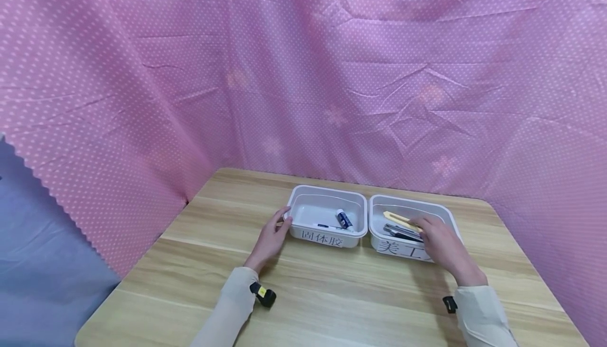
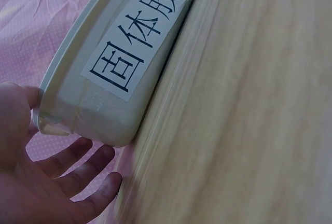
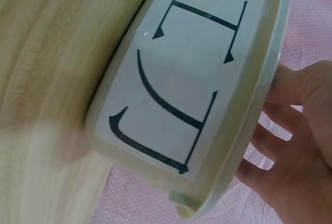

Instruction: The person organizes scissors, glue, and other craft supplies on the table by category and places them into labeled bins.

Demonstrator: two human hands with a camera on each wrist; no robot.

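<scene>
My right hand (image 1: 444, 246) holds a yellow utility knife (image 1: 396, 218) above the right white bin (image 1: 455, 220). Dark and grey utility knives (image 1: 402, 233) lie inside that bin under it. The right wrist view shows the bin's labelled front, with the fingers behind the rim and the knife hidden. At the left bin (image 1: 327, 189), my left hand (image 1: 273, 237) touches the left end, fingers spread along the wall and rim (image 2: 44, 97). A blue-and-white glue stick (image 1: 343, 219) lies in this bin, beside a slim white pen-like stick (image 1: 330, 227).
Both bins stand side by side near the back of a wooden table (image 1: 332, 294), each with a paper label (image 1: 321, 238) on its front. A pink dotted curtain (image 1: 303, 99) hangs behind. Each wrist carries a dark strap device (image 1: 263, 294).
</scene>
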